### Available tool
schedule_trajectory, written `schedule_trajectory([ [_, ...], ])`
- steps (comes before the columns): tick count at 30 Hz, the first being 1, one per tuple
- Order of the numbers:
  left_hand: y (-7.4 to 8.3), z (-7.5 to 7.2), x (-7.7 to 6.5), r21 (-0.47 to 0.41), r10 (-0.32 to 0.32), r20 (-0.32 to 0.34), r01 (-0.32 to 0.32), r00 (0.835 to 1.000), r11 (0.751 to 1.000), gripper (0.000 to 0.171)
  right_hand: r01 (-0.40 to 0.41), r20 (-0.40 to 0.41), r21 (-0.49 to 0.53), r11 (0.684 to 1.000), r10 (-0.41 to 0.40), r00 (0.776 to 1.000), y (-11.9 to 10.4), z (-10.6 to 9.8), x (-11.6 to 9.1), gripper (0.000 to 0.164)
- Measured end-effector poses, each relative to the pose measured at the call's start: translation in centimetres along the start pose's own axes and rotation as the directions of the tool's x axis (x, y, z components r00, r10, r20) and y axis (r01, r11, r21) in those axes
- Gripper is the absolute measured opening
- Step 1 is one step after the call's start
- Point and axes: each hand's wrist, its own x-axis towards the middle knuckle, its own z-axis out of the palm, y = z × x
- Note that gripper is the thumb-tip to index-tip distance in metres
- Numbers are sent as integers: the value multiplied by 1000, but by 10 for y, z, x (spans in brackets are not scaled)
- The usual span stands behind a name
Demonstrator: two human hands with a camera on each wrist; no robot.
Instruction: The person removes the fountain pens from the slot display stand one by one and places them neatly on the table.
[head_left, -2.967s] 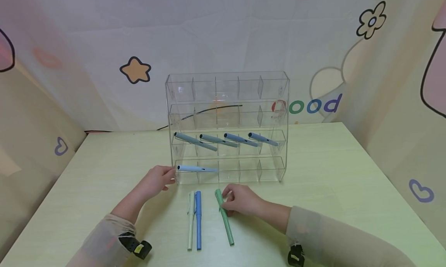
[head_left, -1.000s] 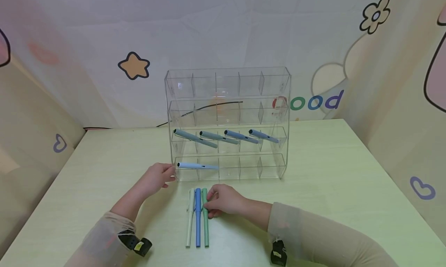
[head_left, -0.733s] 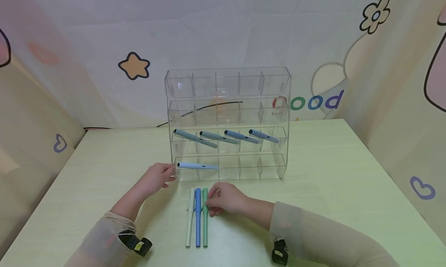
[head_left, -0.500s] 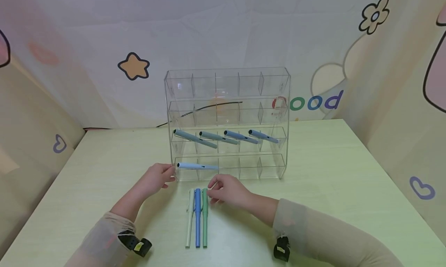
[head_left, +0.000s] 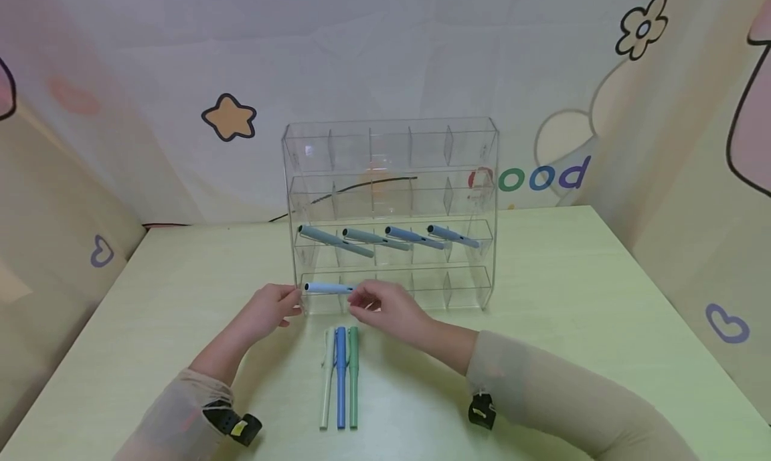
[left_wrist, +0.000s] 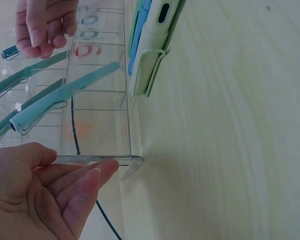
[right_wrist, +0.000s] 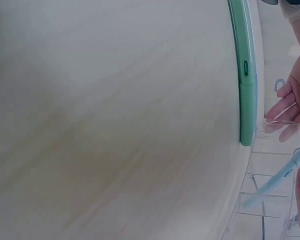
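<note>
A clear acrylic pen rack [head_left: 390, 145] with tiers of compartments stands mid-table. My left hand [head_left: 268, 310] pinches its left side panel, thumb on one face and fingers on the other in the left wrist view. My right hand [head_left: 388, 307], fingers loosely curled, is in front of the lowest tier. It overlaps the tail of a light blue pen [head_left: 325, 288] lying slanted there at the left; nothing shows in its fingers in the left wrist view. In front of the rack, a pale green pen [head_left: 327, 381], a blue pen [head_left: 341, 381] and a green pen [head_left: 353, 381] lie side by side.
Several capped pens, among them a teal pen [head_left: 331, 239] and a blue pen [head_left: 454, 236], lean in the rack's second tier from the bottom. The pale wooden table [head_left: 554, 300] spreads on both sides. A printed curtain [head_left: 385, 46] hangs behind.
The right hand slid the green pen left beside the blue one, let it go, then moved up and forward to the lowest tier. The left hand stays on the rack.
</note>
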Motion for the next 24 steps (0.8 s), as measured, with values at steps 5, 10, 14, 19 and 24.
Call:
schedule_trajectory([
  [5, 0, 0, 0, -6, 0, -1, 0, 1000, 1000, 36, 94, -60, -90, 991, -100, 993, 2, 0, 11, 10],
  [10, -1, 0, 0, -15, 0, -9, 0, 1000, 1000, 34, 163, -55, -208, 965, -177, 983, 5, 1, 18, 12],
  [14, -1, 1, 0, -16, -5, -5, 4, 1000, 1000, 36, 180, -22, -294, 939, -195, 981, 6, 2, 24, 18],
  [19, 0, 1, 2, -17, 0, 5, 0, 1000, 1000, 37, 170, -11, -336, 926, -185, 983, 7, 4, 27, 23],
  [24, -1, 0, 3, -11, -7, 0, 7, 1000, 1000, 36, 156, 22, -363, 919, -159, 987, 6, 5, 32, 29],
])
